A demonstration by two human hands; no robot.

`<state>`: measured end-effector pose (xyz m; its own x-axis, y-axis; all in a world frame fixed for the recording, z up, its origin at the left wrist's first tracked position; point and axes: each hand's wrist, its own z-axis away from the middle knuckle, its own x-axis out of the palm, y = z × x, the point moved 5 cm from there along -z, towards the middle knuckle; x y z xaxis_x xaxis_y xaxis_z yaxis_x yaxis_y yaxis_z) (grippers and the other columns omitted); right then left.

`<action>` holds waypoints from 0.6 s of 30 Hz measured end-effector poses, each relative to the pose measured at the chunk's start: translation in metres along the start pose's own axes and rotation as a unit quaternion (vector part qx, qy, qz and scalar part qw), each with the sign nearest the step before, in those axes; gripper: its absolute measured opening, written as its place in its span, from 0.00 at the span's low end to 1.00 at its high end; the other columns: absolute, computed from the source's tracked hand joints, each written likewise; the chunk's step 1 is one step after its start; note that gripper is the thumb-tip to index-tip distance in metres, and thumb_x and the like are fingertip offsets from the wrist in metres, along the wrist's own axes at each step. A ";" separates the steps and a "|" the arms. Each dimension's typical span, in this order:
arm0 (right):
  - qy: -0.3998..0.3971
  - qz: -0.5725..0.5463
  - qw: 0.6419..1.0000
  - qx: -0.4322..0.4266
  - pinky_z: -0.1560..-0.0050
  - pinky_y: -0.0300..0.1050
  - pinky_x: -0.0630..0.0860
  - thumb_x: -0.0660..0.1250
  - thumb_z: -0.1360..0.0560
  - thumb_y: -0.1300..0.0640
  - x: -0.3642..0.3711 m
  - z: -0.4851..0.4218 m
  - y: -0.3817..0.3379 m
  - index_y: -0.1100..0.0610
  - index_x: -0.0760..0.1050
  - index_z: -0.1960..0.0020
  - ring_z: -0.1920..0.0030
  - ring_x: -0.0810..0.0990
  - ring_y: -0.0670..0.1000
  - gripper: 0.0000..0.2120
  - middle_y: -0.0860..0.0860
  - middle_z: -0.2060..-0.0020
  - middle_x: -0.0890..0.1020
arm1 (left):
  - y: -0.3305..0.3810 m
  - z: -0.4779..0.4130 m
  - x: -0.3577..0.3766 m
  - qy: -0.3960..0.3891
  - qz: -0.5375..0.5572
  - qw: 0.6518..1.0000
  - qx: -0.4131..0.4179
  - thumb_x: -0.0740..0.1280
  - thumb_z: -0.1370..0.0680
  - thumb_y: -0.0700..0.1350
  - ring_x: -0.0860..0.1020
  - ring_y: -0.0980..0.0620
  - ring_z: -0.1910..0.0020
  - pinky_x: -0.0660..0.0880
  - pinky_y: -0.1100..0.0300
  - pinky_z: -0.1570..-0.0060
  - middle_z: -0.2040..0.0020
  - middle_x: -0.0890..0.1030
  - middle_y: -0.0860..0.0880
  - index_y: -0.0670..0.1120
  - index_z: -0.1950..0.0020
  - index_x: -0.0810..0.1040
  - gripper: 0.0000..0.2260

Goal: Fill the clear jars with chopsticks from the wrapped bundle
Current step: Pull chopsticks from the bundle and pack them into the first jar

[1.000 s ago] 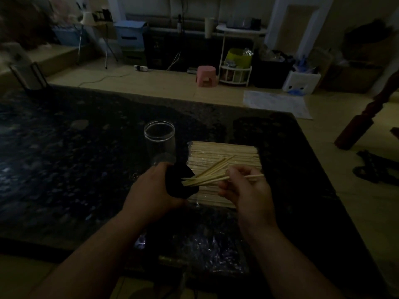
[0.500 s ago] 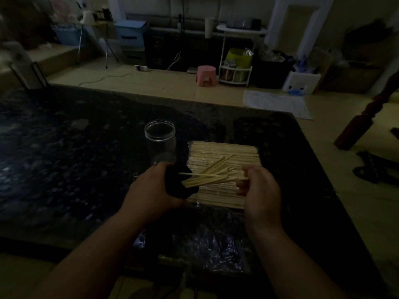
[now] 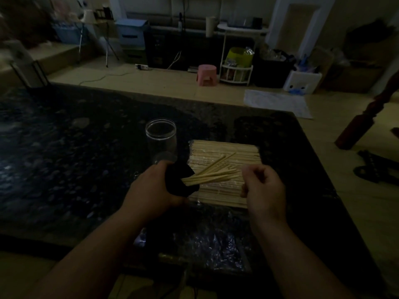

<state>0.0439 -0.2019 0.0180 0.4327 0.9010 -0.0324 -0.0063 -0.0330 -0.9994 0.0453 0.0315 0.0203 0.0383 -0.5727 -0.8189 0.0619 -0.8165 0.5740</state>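
- The left hand (image 3: 151, 190), at centre frame, is gripping a black object (image 3: 178, 180); a fan of loose chopsticks (image 3: 211, 176) is sticking out of it toward the right. The dim light is hiding what the object is.
- The right hand (image 3: 263, 186) is hovering at the fan's far tips with its fingers curled; I cannot tell whether it is pinching any sticks.
- The wrapped bundle (image 3: 224, 149) is lying flat just behind both hands, and the fan is crossing over it.
- One clear jar (image 3: 160, 137) is standing upright just left of the bundle, mouth up, apparently empty.
- The sticks are looking light, stiff and smooth, so a loose fan is likely to splay or slip; pinching them together near mid-length should keep them parallel for the jar's mouth. The jar is probably light and easy to tip.
- Everything is sitting on a dark speckled stone tabletop (image 3: 64, 158), with crinkled plastic film (image 3: 205, 244) lying at lower centre.
- Beyond, a pink stool (image 3: 206, 74) and a white rack (image 3: 236, 72) are standing on pale floor tiles (image 3: 151, 87) in the upper frame.
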 end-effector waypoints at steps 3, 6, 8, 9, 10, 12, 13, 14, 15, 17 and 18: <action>-0.026 -0.042 0.998 0.045 0.74 0.37 0.68 0.63 0.21 0.58 0.002 0.001 0.002 0.56 0.74 0.59 0.71 0.71 0.44 0.08 0.49 0.69 0.75 | 0.000 -0.001 -0.003 0.010 0.015 1.000 -0.001 0.79 0.42 0.59 0.77 0.52 0.45 0.75 0.56 0.47 0.42 0.78 0.53 0.55 0.36 0.72 0.37; -0.096 0.004 0.994 0.046 0.72 0.40 0.69 0.62 0.21 0.60 0.007 0.003 0.004 0.56 0.73 0.62 0.71 0.71 0.46 0.11 0.50 0.70 0.75 | -0.003 -0.001 -0.004 0.017 0.016 1.000 -0.008 0.80 0.41 0.55 0.77 0.52 0.44 0.75 0.56 0.46 0.41 0.77 0.53 0.55 0.34 0.71 0.38; -0.158 0.055 0.985 0.047 0.71 0.40 0.70 0.61 0.21 0.59 0.013 0.006 0.009 0.57 0.72 0.63 0.70 0.73 0.48 0.12 0.52 0.70 0.76 | -0.006 -0.003 -0.005 0.023 0.011 1.000 -0.009 0.81 0.42 0.55 0.77 0.52 0.44 0.76 0.55 0.46 0.41 0.77 0.53 0.55 0.34 0.70 0.39; -0.189 0.087 0.977 0.047 0.71 0.41 0.71 0.61 0.21 0.59 0.015 0.007 0.012 0.58 0.72 0.64 0.70 0.75 0.49 0.13 0.53 0.70 0.77 | -0.007 -0.004 -0.005 0.024 0.009 1.000 -0.009 0.81 0.42 0.56 0.77 0.52 0.44 0.76 0.54 0.46 0.41 0.77 0.53 0.55 0.34 0.70 0.39; -0.217 0.121 0.968 0.045 0.71 0.42 0.73 0.61 0.21 0.59 0.017 0.009 0.015 0.59 0.73 0.64 0.70 0.76 0.50 0.13 0.55 0.69 0.79 | -0.009 -0.005 -0.005 0.023 0.006 1.000 -0.010 0.81 0.42 0.56 0.77 0.52 0.44 0.76 0.54 0.46 0.40 0.77 0.53 0.55 0.33 0.69 0.40; -0.273 0.213 0.938 0.013 0.68 0.46 0.75 0.61 0.23 0.58 0.021 0.014 0.019 0.60 0.75 0.65 0.70 0.79 0.52 0.14 0.55 0.69 0.81 | -0.010 -0.006 -0.004 0.023 0.003 1.000 -0.012 0.81 0.43 0.57 0.76 0.52 0.43 0.75 0.53 0.44 0.40 0.77 0.52 0.55 0.33 0.69 0.41; -0.302 0.275 0.913 -0.014 0.67 0.47 0.75 0.62 0.24 0.57 0.023 0.017 0.021 0.61 0.76 0.66 0.69 0.80 0.52 0.14 0.55 0.69 0.82 | -0.010 -0.006 -0.004 0.024 0.002 1.000 -0.014 0.81 0.43 0.57 0.76 0.52 0.43 0.76 0.53 0.44 0.40 0.77 0.52 0.55 0.33 0.69 0.41; -0.327 0.334 0.883 -0.036 0.66 0.46 0.74 0.63 0.25 0.56 0.025 0.019 0.024 0.62 0.77 0.65 0.68 0.80 0.52 0.13 0.56 0.68 0.82 | -0.010 -0.005 -0.004 0.024 0.002 1.000 -0.015 0.81 0.43 0.57 0.76 0.52 0.43 0.76 0.52 0.44 0.40 0.76 0.52 0.55 0.32 0.69 0.42; -0.346 0.382 0.855 -0.048 0.65 0.45 0.73 0.63 0.26 0.55 0.026 0.021 0.029 0.62 0.77 0.63 0.65 0.80 0.53 0.13 0.56 0.66 0.82 | -0.010 -0.005 -0.004 0.024 0.001 1.000 -0.016 0.81 0.43 0.57 0.76 0.52 0.43 0.76 0.52 0.44 0.40 0.76 0.53 0.55 0.33 0.69 0.41; -0.377 0.431 0.819 -0.048 0.57 0.44 0.74 0.62 0.26 0.55 0.029 0.026 0.040 0.59 0.80 0.57 0.56 0.81 0.52 0.10 0.54 0.58 0.83 | -0.009 -0.005 -0.004 0.026 0.000 0.999 -0.018 0.80 0.43 0.57 0.76 0.52 0.44 0.76 0.54 0.46 0.40 0.76 0.53 0.55 0.33 0.69 0.40; -0.387 0.443 0.807 -0.053 0.51 0.44 0.75 0.62 0.25 0.56 0.030 0.027 0.045 0.56 0.81 0.52 0.51 0.80 0.52 0.09 0.52 0.52 0.83 | -0.009 -0.005 -0.004 0.028 0.002 0.999 -0.017 0.80 0.42 0.57 0.76 0.52 0.44 0.75 0.54 0.46 0.40 0.77 0.53 0.55 0.34 0.69 0.40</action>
<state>0.0319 -0.1644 -0.0279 -0.3919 0.5036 -0.7699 0.0900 -0.8118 -0.5769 0.0495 0.0417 0.0187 0.0950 -0.5703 -0.8159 0.0963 -0.8105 0.5778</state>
